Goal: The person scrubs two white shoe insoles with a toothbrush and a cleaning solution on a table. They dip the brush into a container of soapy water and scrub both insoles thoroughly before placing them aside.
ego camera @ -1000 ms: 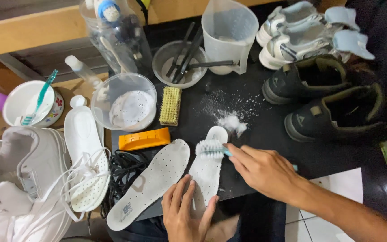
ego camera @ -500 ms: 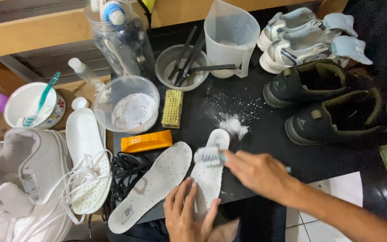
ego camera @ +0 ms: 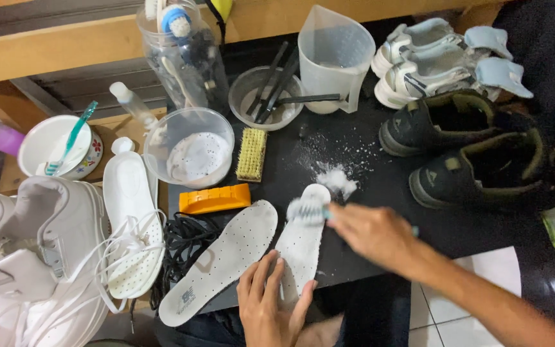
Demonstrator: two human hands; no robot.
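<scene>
Head camera — looking steeply down, close

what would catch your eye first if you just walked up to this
The two hands at the bottom centre: the left hand pins a white insole on the black table while the right hand works a small brush over its top end. Beside it lies a second insole.

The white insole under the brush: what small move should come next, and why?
Probably draw the brush down along the insole toward the heel. The right hand has its foamy bristles on the toe end only, near the spilled white powder, while the left hand pins the heel end flat. The middle stretch looks unbrushed, though blur makes that uncertain.
</scene>
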